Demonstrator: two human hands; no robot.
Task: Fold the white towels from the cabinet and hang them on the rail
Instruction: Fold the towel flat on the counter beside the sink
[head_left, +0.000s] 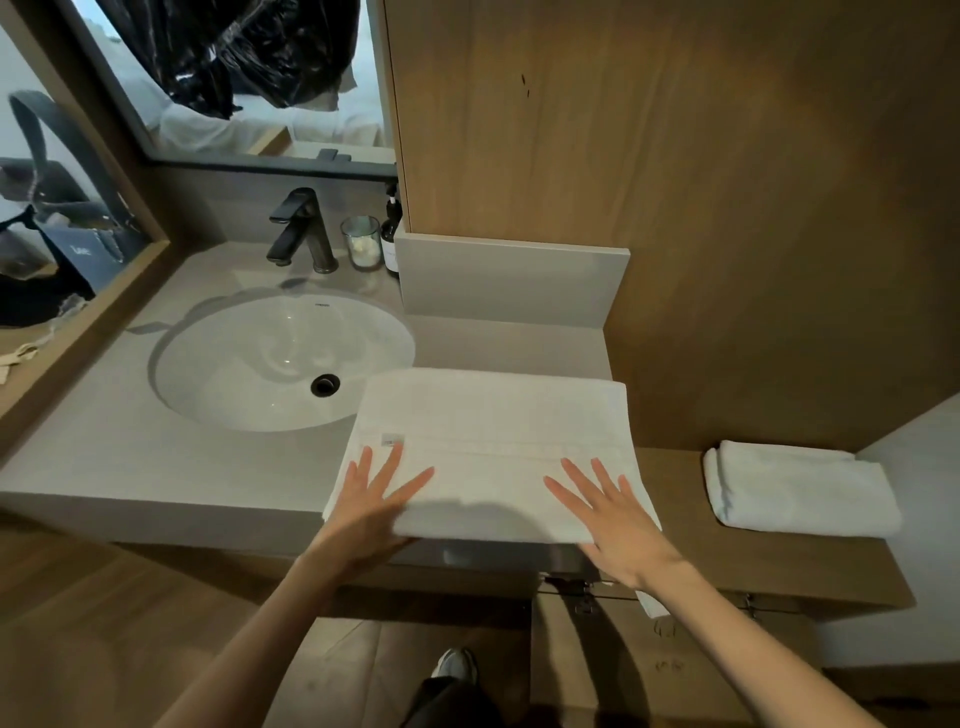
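Observation:
A white towel (493, 426), folded into a wide rectangle, lies flat on the grey counter (104, 457) right of the sink, its near edge overhanging the counter front. My left hand (374, 504) rests on its near left part with fingers straight and spread. My right hand (613, 519) lies flat on its near right part, fingers also spread. A second white towel (800, 488), folded smaller, sits on the wooden shelf (675, 493) at the right. Below the counter edge a thin metal rail (582, 590) shows, partly hidden by my right wrist.
A white round sink (260, 364) with a black faucet (301, 228) is at the left. A glass (360, 241) and a dark pump bottle (392, 234) stand behind it. A wooden cabinet wall (623, 130) rises behind the towel. A mirror (41, 208) is at far left.

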